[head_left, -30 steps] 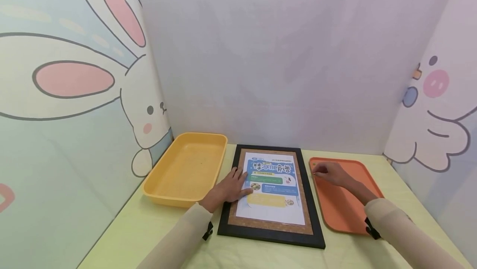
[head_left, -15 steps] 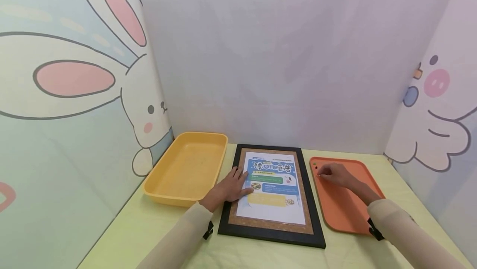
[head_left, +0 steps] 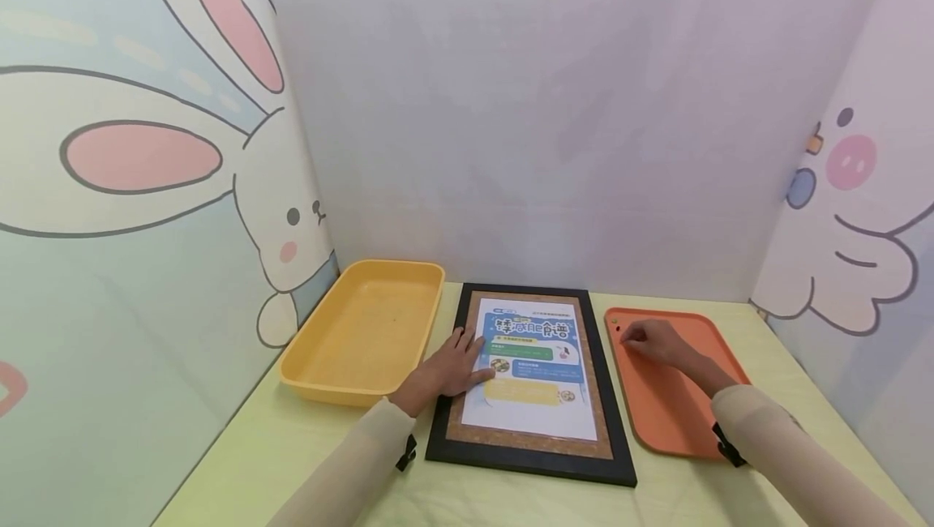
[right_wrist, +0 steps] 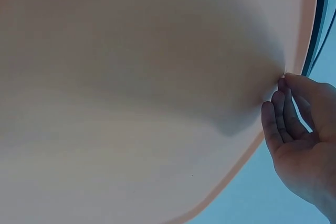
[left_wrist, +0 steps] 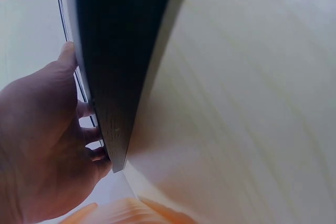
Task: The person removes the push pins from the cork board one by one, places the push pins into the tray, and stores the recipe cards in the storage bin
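Observation:
A black-framed corkboard (head_left: 538,462) lies flat on the table, with a printed sheet (head_left: 529,422) under a clear cover or sleeve on it. My left hand (head_left: 451,365) rests on its left side, fingers spread over frame and sheet; in the left wrist view the same hand (left_wrist: 47,135) reaches over the black edge. Over the upper left of an orange tray (head_left: 679,413) is my right hand (head_left: 657,342), thumb and forefinger pinched together. A tiny pale speck shows at those fingertips, too small to identify. Beside them lie a small green piece (head_left: 614,321) and a dark red one (head_left: 618,329).
A yellow tray (head_left: 365,332) with raised walls stands left of the corkboard. A pale wall (head_left: 540,146) closes off the back. Panels with a cartoon rabbit (head_left: 284,219) and a cartoon pig (head_left: 832,227) stand at the sides.
My right hand has shifted slightly right and toward me from the tray's left rim, bringing the dark red piece into view. The left hand and the corkboard stay in place.

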`<move>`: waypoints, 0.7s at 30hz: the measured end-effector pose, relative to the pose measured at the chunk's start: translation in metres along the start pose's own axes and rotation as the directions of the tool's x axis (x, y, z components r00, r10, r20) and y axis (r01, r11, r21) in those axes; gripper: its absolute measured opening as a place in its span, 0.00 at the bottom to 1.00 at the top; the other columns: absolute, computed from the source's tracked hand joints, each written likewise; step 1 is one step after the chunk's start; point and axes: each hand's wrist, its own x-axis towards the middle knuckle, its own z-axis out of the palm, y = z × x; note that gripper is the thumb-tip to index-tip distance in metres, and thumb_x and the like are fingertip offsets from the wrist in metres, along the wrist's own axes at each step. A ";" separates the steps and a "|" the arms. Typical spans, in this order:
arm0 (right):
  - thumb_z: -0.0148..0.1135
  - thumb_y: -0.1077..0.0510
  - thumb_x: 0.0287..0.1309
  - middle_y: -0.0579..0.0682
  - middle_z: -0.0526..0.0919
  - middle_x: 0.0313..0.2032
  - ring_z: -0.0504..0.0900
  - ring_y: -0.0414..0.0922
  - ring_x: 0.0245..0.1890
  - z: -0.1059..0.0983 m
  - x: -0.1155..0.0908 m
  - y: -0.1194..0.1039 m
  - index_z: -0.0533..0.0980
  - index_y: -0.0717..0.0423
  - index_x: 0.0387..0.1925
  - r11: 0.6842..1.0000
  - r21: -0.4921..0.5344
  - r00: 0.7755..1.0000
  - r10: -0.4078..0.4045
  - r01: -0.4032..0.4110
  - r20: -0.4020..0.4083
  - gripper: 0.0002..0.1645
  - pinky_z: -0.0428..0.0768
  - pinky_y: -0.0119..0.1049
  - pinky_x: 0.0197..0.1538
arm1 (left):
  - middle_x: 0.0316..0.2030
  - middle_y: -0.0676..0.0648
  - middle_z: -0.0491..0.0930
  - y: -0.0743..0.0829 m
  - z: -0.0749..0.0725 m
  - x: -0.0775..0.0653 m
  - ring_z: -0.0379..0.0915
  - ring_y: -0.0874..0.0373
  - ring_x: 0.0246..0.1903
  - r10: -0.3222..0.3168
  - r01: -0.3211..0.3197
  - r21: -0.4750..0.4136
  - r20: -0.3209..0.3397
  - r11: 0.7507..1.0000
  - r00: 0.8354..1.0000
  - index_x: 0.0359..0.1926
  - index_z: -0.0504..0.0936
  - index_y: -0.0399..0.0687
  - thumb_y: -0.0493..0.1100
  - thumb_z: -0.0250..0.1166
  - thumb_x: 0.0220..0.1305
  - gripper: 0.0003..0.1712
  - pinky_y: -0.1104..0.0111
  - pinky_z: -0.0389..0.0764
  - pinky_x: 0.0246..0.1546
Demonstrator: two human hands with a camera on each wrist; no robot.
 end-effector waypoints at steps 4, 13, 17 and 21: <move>0.71 0.64 0.64 0.52 0.87 0.33 0.85 0.50 0.34 0.002 0.001 0.001 0.84 0.66 0.35 1.000 -0.011 1.000 0.000 -0.001 -0.009 0.06 0.85 0.50 0.41 | 0.80 0.36 0.51 0.000 0.002 0.001 0.46 0.40 0.79 0.006 -0.007 -0.024 -0.008 1.000 1.000 0.81 0.56 0.42 0.71 0.46 0.77 0.47 0.51 0.55 0.77; 0.69 0.65 0.65 0.54 0.87 0.33 0.84 0.51 0.34 -0.001 -0.001 -0.003 0.85 0.63 0.36 1.000 0.013 1.000 0.011 -0.011 -0.010 0.03 0.84 0.51 0.40 | 0.81 0.37 0.50 -0.003 0.009 0.006 0.45 0.41 0.80 0.005 -0.005 -0.014 -0.019 1.000 1.000 0.82 0.54 0.46 0.74 0.44 0.76 0.49 0.52 0.54 0.77; 0.69 0.65 0.65 0.53 0.87 0.33 0.85 0.50 0.33 0.000 -0.001 -0.004 0.86 0.63 0.36 1.000 0.010 1.000 0.013 -0.013 -0.019 0.03 0.85 0.51 0.40 | 0.81 0.37 0.49 -0.003 0.009 0.006 0.44 0.42 0.80 0.008 -0.008 -0.007 -0.014 1.000 1.000 0.82 0.54 0.46 0.74 0.43 0.76 0.49 0.52 0.53 0.78; 0.69 0.66 0.65 0.53 0.88 0.33 0.86 0.52 0.35 0.002 0.001 -0.003 0.86 0.63 0.37 1.000 0.003 0.999 -0.009 0.009 -0.038 0.03 0.85 0.53 0.42 | 0.81 0.36 0.50 -0.003 0.005 0.004 0.44 0.41 0.80 0.012 -0.012 -0.016 -0.013 1.000 1.000 0.82 0.55 0.43 0.71 0.45 0.77 0.48 0.51 0.52 0.78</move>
